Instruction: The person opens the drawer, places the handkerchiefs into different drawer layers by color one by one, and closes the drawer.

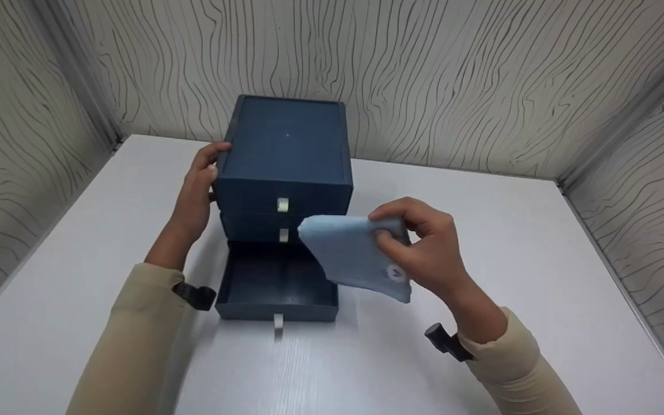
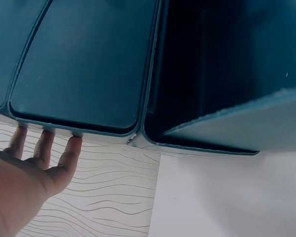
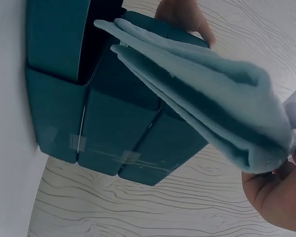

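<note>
A folded light blue cloth with a small white emblem is pinched between the thumb and fingers of my right hand. It hangs in the air just right of the open drawer; its folded layers show in the right wrist view. My left hand rests against the left side of a dark blue drawer cabinet, fingertips touching its wall. The bottom drawer is pulled out, and its visible floor is bare. Two upper drawers are closed, each with a pale pull tab.
The cabinet stands on a white table near the back wall, which has a wood-grain line pattern. Similar panels rise at left and right. A pale tab sticks out from the front of the bottom drawer.
</note>
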{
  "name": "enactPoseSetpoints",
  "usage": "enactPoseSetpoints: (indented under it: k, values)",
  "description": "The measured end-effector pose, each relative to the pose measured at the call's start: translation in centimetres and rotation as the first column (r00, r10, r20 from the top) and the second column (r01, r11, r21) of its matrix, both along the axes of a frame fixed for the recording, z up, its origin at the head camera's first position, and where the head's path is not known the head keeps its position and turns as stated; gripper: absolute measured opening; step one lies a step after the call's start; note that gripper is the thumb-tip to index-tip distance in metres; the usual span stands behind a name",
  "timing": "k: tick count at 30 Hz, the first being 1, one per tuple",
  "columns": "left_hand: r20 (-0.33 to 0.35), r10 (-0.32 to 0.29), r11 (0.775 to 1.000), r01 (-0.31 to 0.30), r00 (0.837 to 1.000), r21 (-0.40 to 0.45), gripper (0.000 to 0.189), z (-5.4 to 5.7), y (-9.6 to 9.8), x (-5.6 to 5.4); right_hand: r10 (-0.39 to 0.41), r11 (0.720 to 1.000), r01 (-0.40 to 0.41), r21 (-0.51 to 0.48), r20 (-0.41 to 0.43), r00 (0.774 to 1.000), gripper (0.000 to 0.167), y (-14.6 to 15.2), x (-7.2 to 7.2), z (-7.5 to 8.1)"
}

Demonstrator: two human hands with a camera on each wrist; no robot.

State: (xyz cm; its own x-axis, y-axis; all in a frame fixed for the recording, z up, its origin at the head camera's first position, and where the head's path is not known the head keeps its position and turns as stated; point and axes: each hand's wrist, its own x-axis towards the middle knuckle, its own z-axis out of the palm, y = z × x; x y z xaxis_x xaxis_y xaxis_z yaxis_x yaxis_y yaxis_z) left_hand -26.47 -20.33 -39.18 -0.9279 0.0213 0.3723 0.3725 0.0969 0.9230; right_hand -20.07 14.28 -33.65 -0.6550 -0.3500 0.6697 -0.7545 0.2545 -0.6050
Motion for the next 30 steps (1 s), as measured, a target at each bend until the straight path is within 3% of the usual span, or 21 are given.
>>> enactPoseSetpoints:
  k: [14,26,30]
  values:
    - [0.009,0.020,1.000,-0.019,1.000,-0.018,0.050,0.1,0.0,0.1,0.101,0.993,-0.099,0.058,-0.037,0.994,0.029,-5.0,-1.2,-1.4]
    - [0.011,0.009,1.000,-0.009,1.000,0.003,0.050,0.2,0.1,0.0,0.065,0.972,-0.030,0.232,-0.143,0.988,0.026,-7.7,-1.6,-3.5]
    - [0.007,0.018,1.000,-0.018,1.000,0.024,0.051,0.2,0.2,0.0,0.082,0.960,-0.041,0.276,-0.140,0.987,0.027,-8.2,-1.3,-4.4]
